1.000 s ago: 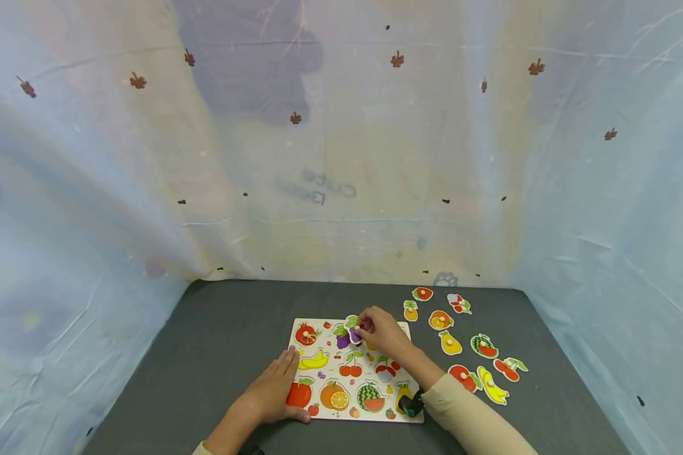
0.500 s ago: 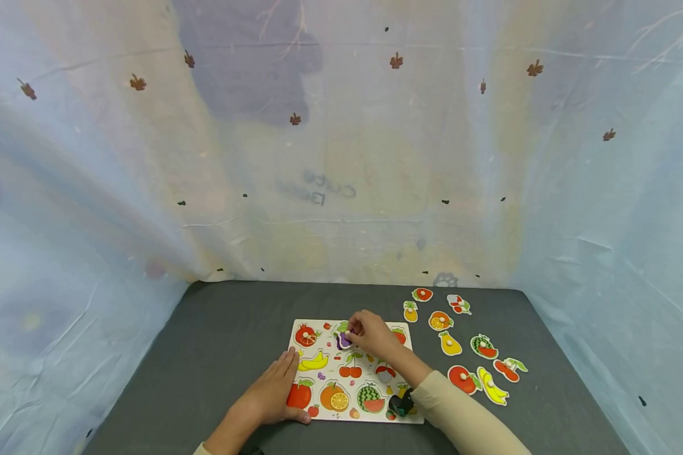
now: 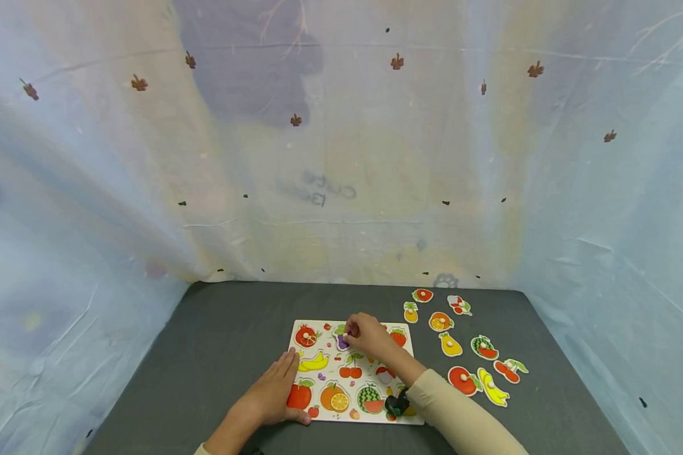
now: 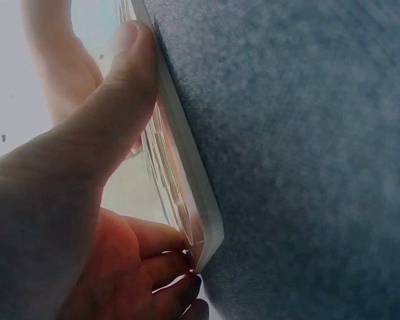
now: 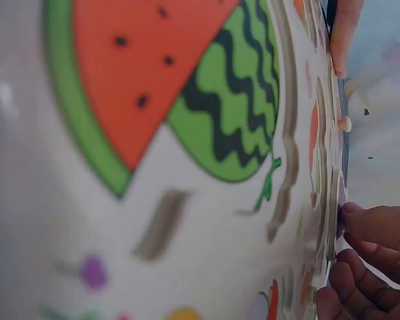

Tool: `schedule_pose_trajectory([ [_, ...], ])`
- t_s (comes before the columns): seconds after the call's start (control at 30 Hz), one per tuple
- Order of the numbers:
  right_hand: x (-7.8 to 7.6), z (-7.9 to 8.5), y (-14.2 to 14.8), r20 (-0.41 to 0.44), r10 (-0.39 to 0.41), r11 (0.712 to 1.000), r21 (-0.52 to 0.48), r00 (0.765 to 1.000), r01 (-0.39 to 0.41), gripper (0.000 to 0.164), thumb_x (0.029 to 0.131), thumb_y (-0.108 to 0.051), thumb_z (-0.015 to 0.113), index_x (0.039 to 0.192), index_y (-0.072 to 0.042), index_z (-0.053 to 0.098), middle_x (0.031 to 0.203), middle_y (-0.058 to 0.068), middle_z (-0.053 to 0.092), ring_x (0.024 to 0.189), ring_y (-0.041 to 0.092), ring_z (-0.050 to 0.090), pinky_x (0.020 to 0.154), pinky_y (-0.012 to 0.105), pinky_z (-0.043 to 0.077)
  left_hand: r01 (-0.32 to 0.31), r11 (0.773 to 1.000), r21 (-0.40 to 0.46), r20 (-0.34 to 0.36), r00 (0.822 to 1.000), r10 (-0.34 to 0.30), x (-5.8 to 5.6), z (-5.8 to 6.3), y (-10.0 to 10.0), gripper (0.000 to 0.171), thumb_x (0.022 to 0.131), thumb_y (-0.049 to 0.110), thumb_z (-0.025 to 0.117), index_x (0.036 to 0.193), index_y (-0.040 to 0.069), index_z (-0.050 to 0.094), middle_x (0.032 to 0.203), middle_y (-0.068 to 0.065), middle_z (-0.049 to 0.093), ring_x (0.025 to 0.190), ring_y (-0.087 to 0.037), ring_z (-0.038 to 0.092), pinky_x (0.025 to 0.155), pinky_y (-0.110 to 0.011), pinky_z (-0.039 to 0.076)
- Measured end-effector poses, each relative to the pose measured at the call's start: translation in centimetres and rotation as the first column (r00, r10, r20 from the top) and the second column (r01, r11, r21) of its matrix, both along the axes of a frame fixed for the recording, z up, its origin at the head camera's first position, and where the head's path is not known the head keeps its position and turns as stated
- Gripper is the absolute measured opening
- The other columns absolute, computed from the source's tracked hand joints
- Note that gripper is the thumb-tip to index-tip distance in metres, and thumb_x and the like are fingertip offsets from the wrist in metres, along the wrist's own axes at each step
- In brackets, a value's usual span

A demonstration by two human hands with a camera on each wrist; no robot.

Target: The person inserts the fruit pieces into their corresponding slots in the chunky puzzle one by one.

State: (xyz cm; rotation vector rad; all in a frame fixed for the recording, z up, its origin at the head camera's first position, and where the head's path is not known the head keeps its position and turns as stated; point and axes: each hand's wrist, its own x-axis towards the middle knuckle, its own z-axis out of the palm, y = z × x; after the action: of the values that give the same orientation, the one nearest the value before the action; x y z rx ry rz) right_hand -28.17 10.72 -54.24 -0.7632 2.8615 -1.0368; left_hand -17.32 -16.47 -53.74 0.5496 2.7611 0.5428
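A white fruit puzzle board [image 3: 375, 418] lies on the dark table. My left hand [image 3: 270, 392] rests along its left side, fingers straight at the edge and thumb [image 4: 130, 67] against the near edge. Over the board's back part, my right hand [image 3: 370, 335] pinches a purple grape puzzle piece [image 3: 342, 341], which lies over the printed grapes. In the right wrist view, thumb and fingers meet at the purple piece [image 5: 341, 203], seen edge-on. The pomegranate spot [image 3: 306, 335] is left of it. Part of the board's back row is hidden under my right hand.
Right of the board lie loose knobbed pieces: strawberry [image 3: 422, 295], pineapple [image 3: 411, 313], orange [image 3: 441, 321], pear [image 3: 450, 344], watermelon [image 3: 484, 347], cherries [image 3: 508, 371], bananas [image 3: 493, 387], a red fruit [image 3: 461, 380] and a red-and-white one [image 3: 459, 305]. A patterned curtain [image 3: 341, 158] surrounds the table.
My right hand has moved a little left with the grape piece, bringing it over the printed grapes, where it now lies flatter. The printed strawberry has come into view. My left hand stays put.
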Motion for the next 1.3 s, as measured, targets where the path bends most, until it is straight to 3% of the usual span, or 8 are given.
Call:
schedule_pose_trajectory([
  [0.57, -0.24, -0.23, -0.23, 0.014, -0.018, 0.999, 0.033, 1.000, 0.018, 0.012, 0.098, -0.015, 0.081, 0.095, -0.013, 0.069, 0.085, -0.002, 0.054, 0.075, 0.013, 0.049, 0.066, 0.028, 0.045, 0.012, 0.999, 0.036, 0.017, 1.000, -0.013, 0.03, -0.06, -0.05, 0.136, 0.071, 0.063, 0.093, 0.163, -0.012, 0.028, 0.172, -0.030, 0.024, 0.159, -0.048, 0.026, 0.129, -0.062, 0.025],
  [1.3, -0.38, -0.42, -0.26, 0.023, -0.026, 0.999, 0.048, 0.999, 0.025, 0.012, 0.098, -0.016, 0.081, 0.095, -0.014, 0.069, 0.083, -0.002, 0.055, 0.073, 0.012, 0.050, 0.065, 0.026, 0.044, 0.002, 0.999, -0.035, -0.011, 1.000, -0.002, 0.07, 0.46, 0.26, 0.130, 0.073, 0.059, 0.095, 0.162, -0.012, 0.032, 0.173, -0.028, 0.026, 0.160, -0.044, 0.025, 0.129, -0.059, 0.027],
])
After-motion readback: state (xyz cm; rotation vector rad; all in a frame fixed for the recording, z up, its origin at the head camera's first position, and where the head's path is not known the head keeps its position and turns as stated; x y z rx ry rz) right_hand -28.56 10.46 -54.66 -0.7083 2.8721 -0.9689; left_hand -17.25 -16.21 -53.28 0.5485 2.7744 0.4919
